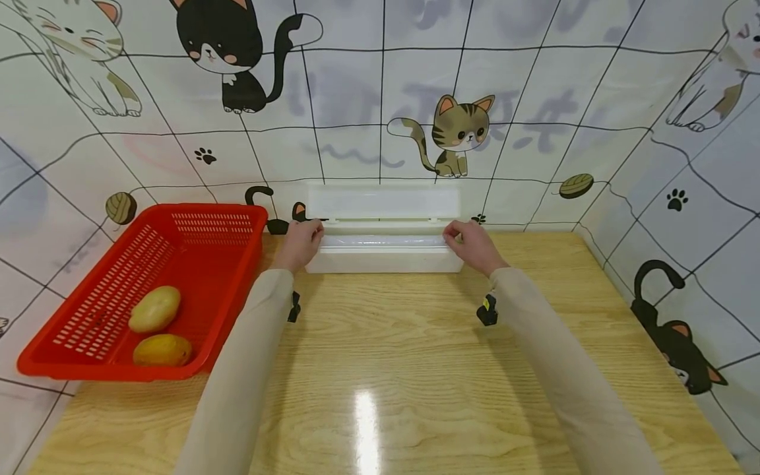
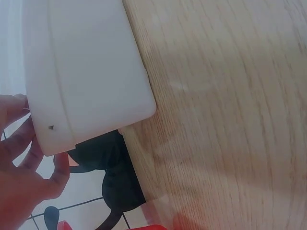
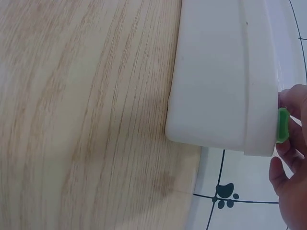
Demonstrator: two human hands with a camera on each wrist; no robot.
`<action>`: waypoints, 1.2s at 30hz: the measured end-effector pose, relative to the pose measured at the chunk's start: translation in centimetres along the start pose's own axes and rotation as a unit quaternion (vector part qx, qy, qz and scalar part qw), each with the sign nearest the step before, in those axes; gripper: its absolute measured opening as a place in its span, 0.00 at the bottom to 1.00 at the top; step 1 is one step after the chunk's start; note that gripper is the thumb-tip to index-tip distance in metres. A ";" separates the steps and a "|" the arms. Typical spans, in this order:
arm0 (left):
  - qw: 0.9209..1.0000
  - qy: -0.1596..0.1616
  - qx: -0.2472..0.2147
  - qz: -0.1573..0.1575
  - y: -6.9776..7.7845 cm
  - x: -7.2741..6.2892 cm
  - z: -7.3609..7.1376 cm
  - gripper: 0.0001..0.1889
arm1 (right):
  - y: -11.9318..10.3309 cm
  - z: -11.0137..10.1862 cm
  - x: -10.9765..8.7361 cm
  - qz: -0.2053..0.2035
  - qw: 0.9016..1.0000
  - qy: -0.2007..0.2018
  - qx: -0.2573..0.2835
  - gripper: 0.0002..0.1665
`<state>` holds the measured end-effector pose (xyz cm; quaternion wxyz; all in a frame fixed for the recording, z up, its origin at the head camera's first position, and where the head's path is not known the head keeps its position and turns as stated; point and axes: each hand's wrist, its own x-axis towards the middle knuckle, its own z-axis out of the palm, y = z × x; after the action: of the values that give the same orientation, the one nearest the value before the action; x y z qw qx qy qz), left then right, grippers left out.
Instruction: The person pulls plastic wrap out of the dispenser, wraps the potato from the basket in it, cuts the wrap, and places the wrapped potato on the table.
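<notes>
A white cling film dispenser [image 1: 383, 263] stands at the back of the table with its lid [image 1: 383, 202] raised. A roll of cling film [image 1: 382, 241] spans the box's opening, glossy and clear. My left hand [image 1: 301, 244] holds the roll's left end, fingertips at the rim. At the opposite end my right hand [image 1: 472, 245] pinches the roll between thumb and fingers. In the right wrist view, a small green piece [image 3: 283, 125] shows between the right hand's fingers, beside the box's edge. The left wrist view shows the left hand [image 2: 24, 163] curled at the box's corner.
On the left, a red plastic basket [image 1: 237, 290] contains a pale yellow oval fruit or potato [image 1: 156, 309] and a deeper yellow mango-like fruit [image 1: 162, 350]. The wooden table [image 1: 380, 356] meets a wall covering [image 1: 356, 86] printed with cats behind and at the right.
</notes>
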<state>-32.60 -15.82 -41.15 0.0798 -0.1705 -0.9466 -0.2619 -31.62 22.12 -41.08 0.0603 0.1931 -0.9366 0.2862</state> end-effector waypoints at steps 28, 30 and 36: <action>0.994 -0.061 -0.072 -0.050 -0.3 0.3 -1.0 0.06 | 0.0 -1.4 0.4 0.008 1.000 -0.010 -0.006 0.09; 0.994 -0.059 -0.077 -0.053 -0.2 0.3 -1.1 0.06 | 0.1 -1.4 0.4 0.008 1.000 0.000 0.006 0.09; 0.996 -0.038 -0.068 -0.043 -0.1 0.6 -0.8 0.06 | 0.0 -1.2 0.5 0.026 0.997 0.016 0.071 0.07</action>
<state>-33.09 -16.17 -40.33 0.0212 -0.1444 -0.9353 -0.3222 -32.08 22.64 -40.02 0.0541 0.1676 -0.9177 0.3562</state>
